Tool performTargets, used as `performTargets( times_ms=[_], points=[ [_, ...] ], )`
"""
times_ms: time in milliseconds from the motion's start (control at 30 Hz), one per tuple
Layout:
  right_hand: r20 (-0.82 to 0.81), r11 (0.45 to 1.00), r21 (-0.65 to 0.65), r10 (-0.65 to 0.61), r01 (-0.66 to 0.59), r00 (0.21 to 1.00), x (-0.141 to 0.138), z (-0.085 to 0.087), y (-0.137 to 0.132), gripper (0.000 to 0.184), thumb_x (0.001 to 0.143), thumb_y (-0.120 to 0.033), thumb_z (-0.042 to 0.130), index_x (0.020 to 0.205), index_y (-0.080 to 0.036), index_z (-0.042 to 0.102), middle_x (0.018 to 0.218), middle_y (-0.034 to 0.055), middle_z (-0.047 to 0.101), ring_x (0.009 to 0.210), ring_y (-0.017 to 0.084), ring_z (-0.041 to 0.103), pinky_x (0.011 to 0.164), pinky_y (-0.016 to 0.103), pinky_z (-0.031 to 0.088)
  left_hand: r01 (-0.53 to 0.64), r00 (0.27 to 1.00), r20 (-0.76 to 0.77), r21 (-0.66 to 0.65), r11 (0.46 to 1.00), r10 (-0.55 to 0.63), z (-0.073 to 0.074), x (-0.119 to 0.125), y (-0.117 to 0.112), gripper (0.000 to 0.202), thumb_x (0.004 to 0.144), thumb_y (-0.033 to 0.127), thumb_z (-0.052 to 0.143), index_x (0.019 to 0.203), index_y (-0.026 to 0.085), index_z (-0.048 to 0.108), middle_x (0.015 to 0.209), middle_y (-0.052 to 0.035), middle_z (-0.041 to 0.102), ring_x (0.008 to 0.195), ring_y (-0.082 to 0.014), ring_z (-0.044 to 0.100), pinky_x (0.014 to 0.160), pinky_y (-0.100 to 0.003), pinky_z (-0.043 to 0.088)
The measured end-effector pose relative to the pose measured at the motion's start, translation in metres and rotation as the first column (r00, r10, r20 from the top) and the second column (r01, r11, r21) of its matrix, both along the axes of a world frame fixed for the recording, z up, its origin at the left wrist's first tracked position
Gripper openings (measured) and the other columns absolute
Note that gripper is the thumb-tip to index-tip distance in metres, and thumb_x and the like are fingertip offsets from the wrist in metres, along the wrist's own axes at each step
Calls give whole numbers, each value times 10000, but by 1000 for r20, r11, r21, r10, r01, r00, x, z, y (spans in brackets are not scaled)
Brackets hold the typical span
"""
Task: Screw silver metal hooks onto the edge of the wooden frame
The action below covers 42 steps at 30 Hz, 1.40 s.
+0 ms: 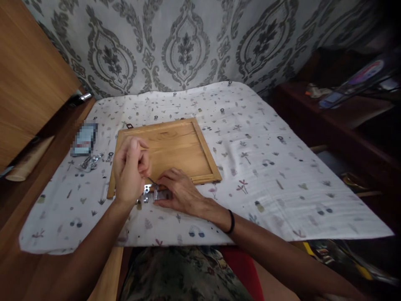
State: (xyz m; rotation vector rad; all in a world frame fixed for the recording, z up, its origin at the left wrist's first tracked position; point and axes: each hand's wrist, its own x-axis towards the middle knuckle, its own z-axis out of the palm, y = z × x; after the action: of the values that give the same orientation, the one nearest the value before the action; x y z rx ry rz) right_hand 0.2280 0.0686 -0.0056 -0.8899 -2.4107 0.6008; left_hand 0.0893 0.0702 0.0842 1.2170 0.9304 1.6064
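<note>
A wooden framed panel point(175, 146) lies flat on a patterned white cloth point(266, 167). At its near edge sits a small metal hinge-like fitting point(147, 191). My left hand point(130, 171) is curled closed above it, fingers wrapped round a thin metal tool point(153, 181) that slants down to the fitting. My right hand point(177, 190) lies low on the cloth, fingers pinched on the fitting and pressing it against the panel's edge. A black band circles my right wrist.
More metal fittings point(90, 162) and a small blurred packet point(84, 140) lie on the cloth at the left. A wooden cabinet side point(28, 79) stands at the far left; a dark shelf point(338, 125) with clutter is on the right. Patterned wallpaper is behind.
</note>
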Motion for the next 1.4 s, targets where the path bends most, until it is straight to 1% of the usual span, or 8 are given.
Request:
performTargets(
  times_ms=[167, 233, 333, 433, 767, 1100, 1300, 1400],
  points=[
    [-31, 1000, -12, 1, -2, 1000, 2, 0, -1, 457, 811, -485, 819, 1117, -175, 679, 1099, 100, 670, 1050, 274, 554, 932, 421, 447, 356, 924, -129, -48, 933, -360, 1, -5, -1, 392, 945, 576, 595, 825, 203, 606, 444, 107, 254, 368, -63, 166, 388, -201, 184],
    [-34, 1000, -15, 2, -2, 999, 2, 0, -1, 455, 816, -480, 816, 1120, -171, 677, 1110, 103, 669, 1064, 274, 556, 939, 417, 446, 315, 927, -199, -43, 948, -317, 1, -3, -3, 375, 962, 554, 582, 853, 197, 612, 472, 86, 334, 395, -77, 268, 413, -207, 254],
    [-20, 1000, -12, 1, -1, 1000, 2, 0, -1, 467, 806, -495, 820, 1072, -135, 686, 1088, 116, 677, 1040, 274, 562, 936, 416, 453, 100, 958, -272, 28, 995, -89, -1, 0, -5, 322, 973, 517, 589, 905, 202, 608, 563, 50, 466, 490, -96, 420, 479, -214, 350],
    [-12, 1000, -5, -2, 2, 1000, 1, -1, 0, 485, 802, -525, 814, 1053, -127, 693, 1049, 111, 680, 1001, 269, 564, 914, 417, 462, -26, 980, -198, 51, 998, 36, -3, 4, -6, 280, 972, 477, 612, 889, 211, 588, 574, 61, 433, 492, -90, 404, 467, -204, 340],
    [16, 1000, 16, -19, 19, 1000, -1, -1, 0, 515, 790, -524, 826, 1075, -115, 694, 1045, 113, 684, 998, 274, 562, 901, 411, 468, -15, 997, -77, 29, 999, 17, -4, 9, -3, 338, 951, 474, 642, 768, 197, 576, 466, 100, 288, 380, -54, 216, 376, -167, 245],
    [-17, 1000, 17, -19, 20, 1000, 1, 0, -2, 495, 779, -479, 848, 1084, -125, 682, 1053, 108, 678, 1008, 270, 558, 906, 401, 465, 298, 953, -41, -49, 953, -301, 1, -3, 7, 322, 875, 460, 729, 769, 189, 592, 450, 122, 222, 359, -38, 143, 359, -152, 183],
    [5, 1000, 16, -16, 15, 1000, 1, 2, -1, 471, 796, -505, 828, 1044, -130, 688, 1047, 108, 681, 1004, 269, 561, 896, 396, 468, -40, 986, -160, 5, 999, 40, -4, 0, -3, 339, 934, 529, 646, 842, 205, 600, 577, 44, 462, 499, -96, 435, 478, -207, 380],
    [18, 1000, 21, -17, 17, 1000, 1, 2, -1, 506, 808, -541, 804, 1057, -114, 693, 1046, 118, 680, 1001, 274, 558, 889, 402, 466, -112, 990, -88, 8, 994, 112, -4, 6, -9, 314, 910, 499, 695, 832, 216, 584, 594, 53, 406, 510, -93, 398, 474, -212, 354]
  ],
)
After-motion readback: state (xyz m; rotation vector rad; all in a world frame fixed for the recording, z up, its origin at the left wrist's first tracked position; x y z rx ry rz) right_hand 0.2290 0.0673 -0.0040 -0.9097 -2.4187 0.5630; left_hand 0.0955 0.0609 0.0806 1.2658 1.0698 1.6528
